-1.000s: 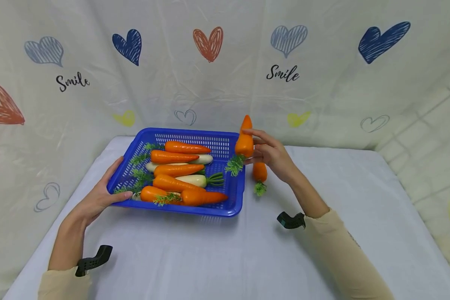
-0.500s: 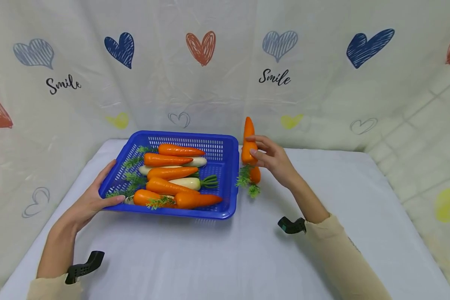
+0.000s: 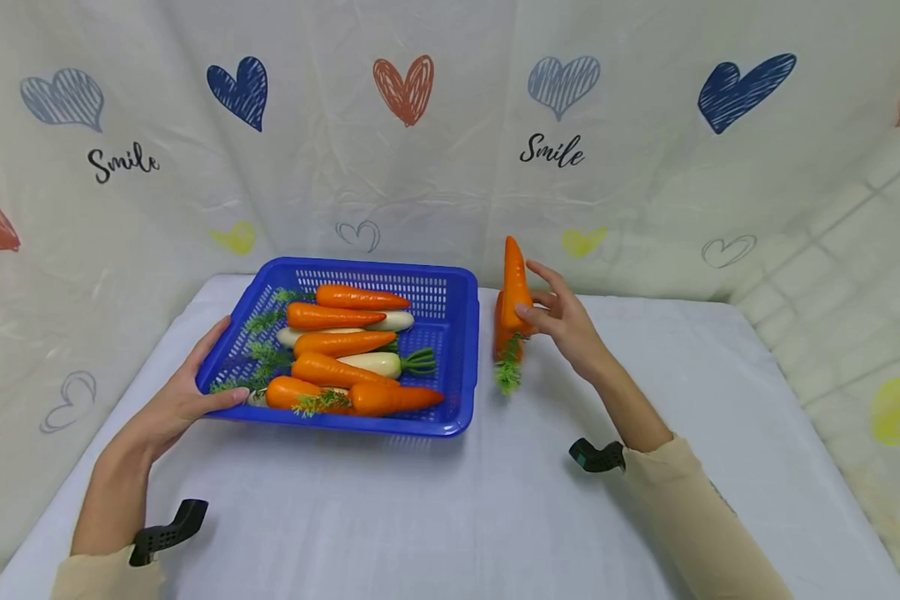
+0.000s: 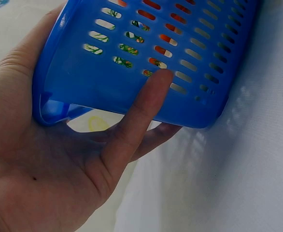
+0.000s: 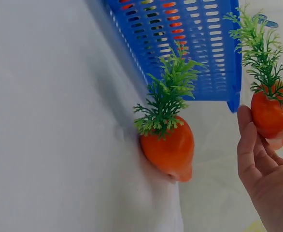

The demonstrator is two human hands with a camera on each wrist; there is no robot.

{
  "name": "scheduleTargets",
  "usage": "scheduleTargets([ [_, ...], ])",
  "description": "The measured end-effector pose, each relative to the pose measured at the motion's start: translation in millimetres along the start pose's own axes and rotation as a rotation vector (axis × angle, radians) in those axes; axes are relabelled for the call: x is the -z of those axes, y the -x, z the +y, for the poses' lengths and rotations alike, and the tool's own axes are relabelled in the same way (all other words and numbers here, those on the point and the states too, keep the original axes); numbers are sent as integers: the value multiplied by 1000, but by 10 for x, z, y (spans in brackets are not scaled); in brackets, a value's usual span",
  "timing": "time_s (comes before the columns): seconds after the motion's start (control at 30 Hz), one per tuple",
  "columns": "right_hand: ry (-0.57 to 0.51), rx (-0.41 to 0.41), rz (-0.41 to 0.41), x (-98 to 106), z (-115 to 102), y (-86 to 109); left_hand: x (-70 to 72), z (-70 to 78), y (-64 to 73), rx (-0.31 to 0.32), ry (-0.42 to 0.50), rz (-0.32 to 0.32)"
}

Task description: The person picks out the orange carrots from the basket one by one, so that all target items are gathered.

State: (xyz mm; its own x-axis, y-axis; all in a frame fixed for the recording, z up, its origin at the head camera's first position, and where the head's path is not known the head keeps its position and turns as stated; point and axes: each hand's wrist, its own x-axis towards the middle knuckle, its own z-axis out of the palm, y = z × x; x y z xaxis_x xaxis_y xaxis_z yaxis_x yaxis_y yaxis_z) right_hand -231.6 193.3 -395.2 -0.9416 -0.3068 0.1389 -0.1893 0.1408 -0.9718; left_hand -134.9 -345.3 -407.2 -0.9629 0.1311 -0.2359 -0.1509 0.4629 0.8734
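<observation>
My left hand [image 3: 183, 398] grips the left end of a blue plastic basket [image 3: 390, 426], thumb over the rim and fingers against the outer wall in the left wrist view. In the basket, several orange carrots [image 3: 341, 317] with leafy green tops lie among a few white radishes [image 3: 371, 364]. Right of the basket, my right hand [image 3: 573, 333] holds a carrot [image 3: 516, 287] between thumb and fingers, its tip pointing up and away. In the head view this carrot overlaps another carrot [image 5: 168, 150], which lies on the table beside the basket.
A white cloth covers the table [image 3: 420, 517]. Behind it hangs a pale curtain [image 3: 465, 175] printed with hearts and "Smile". The basket's right wall [image 5: 211, 53] stands close to the carrot on the table.
My right hand has carried its carrot from over the basket's right rim rightward, to above the carrot on the table. My left hand keeps its grip on the basket.
</observation>
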Motion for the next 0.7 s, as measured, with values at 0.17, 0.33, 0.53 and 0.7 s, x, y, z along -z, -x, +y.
scheduleTargets([
  [0.17,-6,-45,15,36,65,13,7,-9,-1,-2,10,-1],
  [0.33,-2,-84,13,41,127,24,12,-25,12,4,24,-5],
  [0.53,40,-113,26,69,161,60,10,-26,9,1,25,-8],
  [0.7,63,-159,38,116,186,86,17,-10,1,-4,24,-10],
])
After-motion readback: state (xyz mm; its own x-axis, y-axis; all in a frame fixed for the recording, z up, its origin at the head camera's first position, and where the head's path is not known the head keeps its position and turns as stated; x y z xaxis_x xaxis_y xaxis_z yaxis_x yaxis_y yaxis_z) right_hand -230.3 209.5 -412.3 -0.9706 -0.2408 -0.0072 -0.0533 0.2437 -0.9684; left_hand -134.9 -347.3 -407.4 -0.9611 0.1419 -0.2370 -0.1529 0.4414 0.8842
